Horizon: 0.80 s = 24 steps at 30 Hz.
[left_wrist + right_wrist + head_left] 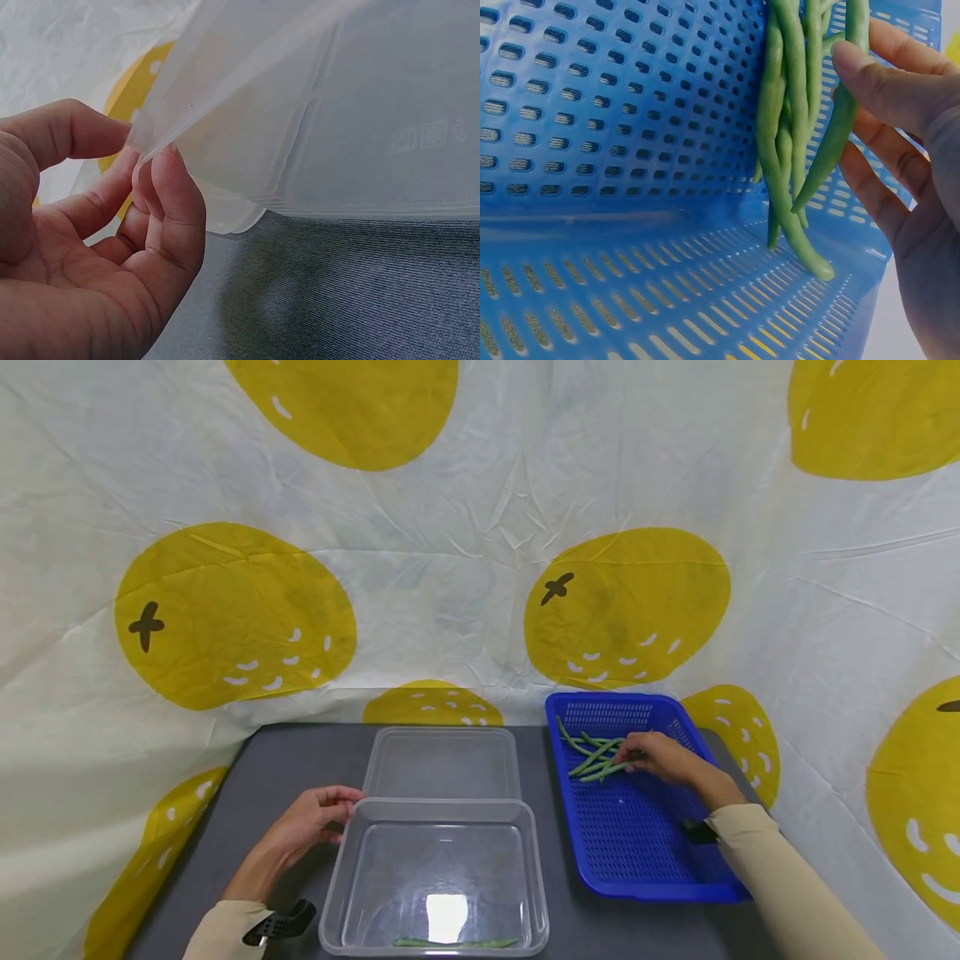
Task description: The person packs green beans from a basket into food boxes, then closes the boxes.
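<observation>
My left hand [318, 818] pinches the back left corner of a clear plastic container [435, 810] between thumb and fingers, as the left wrist view shows up close. Along the front of that container's floor lie green beans [457, 943]. To the right, my right hand [656, 756] reaches into a blue perforated basket [630, 889]. Its thumb and fingers pinch one green bean [845, 112], seen in the right wrist view. Several other green beans [784, 135] lie crossed in a loose pile beside that hand.
A flat clear lid [446, 764] lies behind the container on the dark grey table [300, 752]. A white cloth with yellow fruit shapes [465, 610] hangs behind and at both sides. The basket's raised rim stands close to the right forearm.
</observation>
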Each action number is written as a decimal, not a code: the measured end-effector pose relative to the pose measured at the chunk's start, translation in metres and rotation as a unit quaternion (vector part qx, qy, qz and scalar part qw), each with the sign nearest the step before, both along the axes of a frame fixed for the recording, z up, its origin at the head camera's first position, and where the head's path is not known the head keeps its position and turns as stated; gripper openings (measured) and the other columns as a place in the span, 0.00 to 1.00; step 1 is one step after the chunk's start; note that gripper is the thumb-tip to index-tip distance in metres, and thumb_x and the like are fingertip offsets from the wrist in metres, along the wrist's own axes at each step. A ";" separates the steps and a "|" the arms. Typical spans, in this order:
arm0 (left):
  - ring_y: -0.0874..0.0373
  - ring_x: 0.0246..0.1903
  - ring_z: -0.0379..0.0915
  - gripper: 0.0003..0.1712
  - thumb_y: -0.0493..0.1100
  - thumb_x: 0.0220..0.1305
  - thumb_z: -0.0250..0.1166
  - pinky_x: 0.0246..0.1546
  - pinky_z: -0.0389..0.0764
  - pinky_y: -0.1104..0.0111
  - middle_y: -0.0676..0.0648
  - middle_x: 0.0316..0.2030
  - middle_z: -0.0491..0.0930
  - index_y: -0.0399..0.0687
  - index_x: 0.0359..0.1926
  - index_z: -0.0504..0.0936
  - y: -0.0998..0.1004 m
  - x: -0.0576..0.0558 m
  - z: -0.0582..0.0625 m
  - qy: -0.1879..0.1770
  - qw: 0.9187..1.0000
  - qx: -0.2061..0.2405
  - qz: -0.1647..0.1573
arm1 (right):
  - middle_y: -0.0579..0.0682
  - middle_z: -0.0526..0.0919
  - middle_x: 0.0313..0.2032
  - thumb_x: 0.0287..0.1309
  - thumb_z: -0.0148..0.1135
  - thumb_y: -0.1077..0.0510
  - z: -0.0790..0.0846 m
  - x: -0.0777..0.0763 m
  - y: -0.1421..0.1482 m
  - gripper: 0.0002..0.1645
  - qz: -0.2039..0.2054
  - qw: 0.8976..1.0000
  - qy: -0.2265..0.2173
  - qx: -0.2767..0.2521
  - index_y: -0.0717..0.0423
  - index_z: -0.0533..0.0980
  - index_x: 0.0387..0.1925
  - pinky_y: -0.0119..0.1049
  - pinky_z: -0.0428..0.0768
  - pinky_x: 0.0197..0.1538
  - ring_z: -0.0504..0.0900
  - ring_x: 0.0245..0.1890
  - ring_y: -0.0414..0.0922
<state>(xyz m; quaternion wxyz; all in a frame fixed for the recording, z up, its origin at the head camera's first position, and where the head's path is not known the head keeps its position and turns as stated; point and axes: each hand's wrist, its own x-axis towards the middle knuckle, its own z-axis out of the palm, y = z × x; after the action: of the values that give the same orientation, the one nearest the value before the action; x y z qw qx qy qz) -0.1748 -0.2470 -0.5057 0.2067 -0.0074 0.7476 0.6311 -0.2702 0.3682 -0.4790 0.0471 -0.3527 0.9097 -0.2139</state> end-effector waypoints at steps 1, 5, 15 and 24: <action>0.54 0.40 0.76 0.22 0.38 0.71 0.61 0.35 0.82 0.61 0.41 0.45 0.82 0.27 0.61 0.74 0.000 0.000 0.000 0.000 1.000 0.000 0.001 | 0.54 0.84 0.37 0.59 0.67 0.71 0.001 0.001 0.000 0.09 0.000 1.000 -0.001 0.000 0.60 0.84 0.40 0.47 0.83 0.43 0.84 0.38 0.49; 0.55 0.40 0.76 0.22 0.38 0.71 0.60 0.35 0.82 0.61 0.41 0.45 0.81 0.27 0.61 0.74 -0.001 0.000 0.000 0.000 1.000 0.000 -0.001 | 0.55 0.85 0.40 0.62 0.65 0.70 0.007 0.003 0.000 0.09 -0.005 1.000 -0.021 -0.005 0.60 0.84 0.43 0.42 0.83 0.42 0.84 0.39 0.48; 0.55 0.40 0.77 0.22 0.38 0.72 0.60 0.35 0.82 0.61 0.41 0.46 0.82 0.28 0.61 0.75 -0.002 -0.001 0.002 -0.001 1.000 0.001 -0.009 | 0.56 0.85 0.46 0.68 0.61 0.66 0.017 0.010 0.001 0.11 -0.018 0.997 -0.074 -0.025 0.60 0.82 0.50 0.40 0.83 0.44 0.84 0.41 0.44; 0.55 0.40 0.78 0.22 0.39 0.72 0.60 0.35 0.82 0.61 0.40 0.47 0.82 0.28 0.61 0.75 -0.002 -0.002 0.003 -0.003 1.000 0.004 -0.009 | 0.49 0.87 0.45 0.67 0.63 0.64 0.027 0.014 -0.004 0.12 -0.026 0.997 -0.071 -0.036 0.54 0.82 0.50 0.40 0.83 0.44 0.84 0.43 0.42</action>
<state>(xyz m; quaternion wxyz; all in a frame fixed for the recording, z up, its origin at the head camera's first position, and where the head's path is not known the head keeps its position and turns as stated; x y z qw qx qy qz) -0.1765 -0.2491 -0.5030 0.2147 -0.0018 0.7443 0.6323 -0.2565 0.3645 -0.4520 0.0931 -0.3148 0.9046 -0.2720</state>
